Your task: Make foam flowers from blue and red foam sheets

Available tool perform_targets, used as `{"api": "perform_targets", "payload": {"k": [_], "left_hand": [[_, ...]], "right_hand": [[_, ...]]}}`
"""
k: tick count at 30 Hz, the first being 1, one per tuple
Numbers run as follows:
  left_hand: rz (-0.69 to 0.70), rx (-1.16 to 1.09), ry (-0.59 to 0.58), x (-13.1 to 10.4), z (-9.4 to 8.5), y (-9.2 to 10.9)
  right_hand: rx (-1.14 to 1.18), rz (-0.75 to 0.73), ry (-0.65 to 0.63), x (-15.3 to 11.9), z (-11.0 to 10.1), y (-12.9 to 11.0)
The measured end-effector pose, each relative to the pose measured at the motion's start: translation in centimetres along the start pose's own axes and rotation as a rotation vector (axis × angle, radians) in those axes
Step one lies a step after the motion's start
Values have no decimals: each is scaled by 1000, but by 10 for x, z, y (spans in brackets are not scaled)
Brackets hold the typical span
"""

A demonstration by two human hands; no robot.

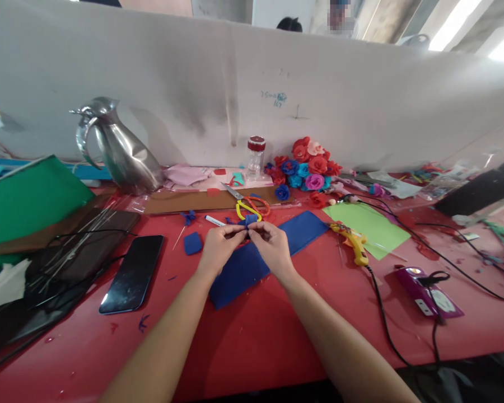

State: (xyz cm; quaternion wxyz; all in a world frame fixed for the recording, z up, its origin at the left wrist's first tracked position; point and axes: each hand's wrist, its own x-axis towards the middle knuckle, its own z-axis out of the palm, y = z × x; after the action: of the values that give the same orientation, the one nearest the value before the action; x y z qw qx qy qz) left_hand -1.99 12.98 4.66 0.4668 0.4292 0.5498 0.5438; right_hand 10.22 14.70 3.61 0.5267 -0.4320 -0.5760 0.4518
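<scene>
Two bare hands at centre, above a red tabletop [252,347]. Left hand [219,246] and right hand [274,246]: thumbs and fingers of both pinched on one small blue piece [251,219], fingertips nearly meeting; its lower part is hidden by the fingers. Piece location: in front of the yellow-handled scissors [237,195], over the far side of a long blue strip [241,274]. Strip lies diagonally, partly beneath the hands, near end at left. Left of the left hand: blue square [192,243], white marker [214,221], small blue flower [189,217]; further left, a dark phone [133,273]. Right of the strip: yellow glue gun [353,242], its front end by the strip's far end, beside a light green sheet [373,224]. Behind, near the wall: paper flowers [306,168] in red, blue and pink, a red-lidded jar [256,158], a metal jug [128,154].
</scene>
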Motion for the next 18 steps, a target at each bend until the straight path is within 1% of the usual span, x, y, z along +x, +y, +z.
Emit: {"api": "perform_targets", "payload": {"k": [2, 6, 9, 11, 13, 15, 18], "left_hand": [[-35, -59, -4, 1, -1, 0], [-74, -138, 11, 2, -2, -1], [-80, -144, 4, 2, -2, -1], [-72, -136, -2, 2, -2, -1], [-57, -115, -8, 2, -2, -1], [-39, -82, -19, 2, -2, -2], [-22, -49, -24, 2, -3, -2]], "right_hand": [[-68, -46, -4, 0, -1, 1], [-277, -186, 3, 0, -4, 2], [-387, -274, -11, -1, -6, 3], [-433, -307, -30, -2, -6, 3], [-454, -303, -33, -3, -6, 3], [-446, -269, -18, -4, -6, 2], [-323, -158, 4, -4, -4, -1]]}}
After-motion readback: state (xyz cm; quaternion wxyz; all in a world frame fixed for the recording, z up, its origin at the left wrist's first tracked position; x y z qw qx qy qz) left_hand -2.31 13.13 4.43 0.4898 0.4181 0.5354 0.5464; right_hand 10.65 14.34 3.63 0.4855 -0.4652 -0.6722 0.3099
